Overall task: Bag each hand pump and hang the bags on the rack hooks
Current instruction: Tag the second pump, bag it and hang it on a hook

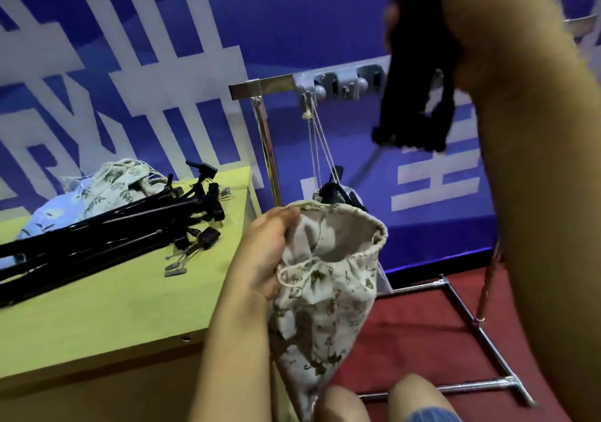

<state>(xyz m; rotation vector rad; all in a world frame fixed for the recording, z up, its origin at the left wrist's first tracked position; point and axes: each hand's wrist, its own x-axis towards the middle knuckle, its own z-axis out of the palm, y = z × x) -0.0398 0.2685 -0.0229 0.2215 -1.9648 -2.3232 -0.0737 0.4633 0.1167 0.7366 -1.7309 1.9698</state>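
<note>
My left hand [265, 252] grips the rim of a floral cloth drawstring bag [322, 308], holding its mouth open in front of me. High at the top right, my right hand [455, 15] grips a black hand pump [419, 96], blurred, hanging above the bag's mouth. Behind them stands the metal rack [247, 88] with grey hooks [338, 85]. One bagged pump [338, 191] hangs by its strings from the leftmost hook. More black hand pumps [107, 236] lie piled on the yellow table [97, 308].
Spare cloth bags [107, 187] lie heaped at the table's back left, behind the pumps. The rack's chrome base bars [471, 321] spread over red carpet at the lower right. A blue banner wall stands behind. My knees [383, 402] show at the bottom.
</note>
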